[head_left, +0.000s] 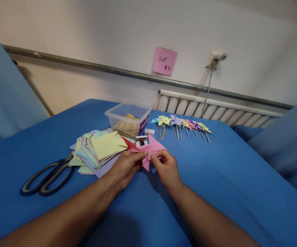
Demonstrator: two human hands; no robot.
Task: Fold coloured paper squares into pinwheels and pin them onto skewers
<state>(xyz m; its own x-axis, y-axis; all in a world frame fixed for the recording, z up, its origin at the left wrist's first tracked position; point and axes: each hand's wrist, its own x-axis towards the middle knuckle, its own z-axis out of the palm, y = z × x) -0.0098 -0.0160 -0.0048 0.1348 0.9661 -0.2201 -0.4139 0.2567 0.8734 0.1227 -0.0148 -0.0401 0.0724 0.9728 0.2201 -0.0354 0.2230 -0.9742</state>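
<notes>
Between my hands is a pink paper pinwheel (152, 146), its points folded in toward the middle. My left hand (127, 166) pinches its left side, thumb near the centre. On the right side, my right hand (166, 168) is closed on the paper with thumb and forefinger. No stick shows on this pinwheel. Just behind it stands a small open box (141, 140) with tiny dark items in it, too small to name. A stack of coloured paper squares (107, 145), some with slits cut at the corners, lies left of my left hand.
Scissors (48, 176) with dark handles lie at the left, blades under the paper. Behind the stack is a clear plastic tub (126, 111) of wooden sticks (127, 124). Another small box (149, 131) sits beside it. Several pinwheels on sticks (176, 120) lie along the back of the blue-covered table (215, 192).
</notes>
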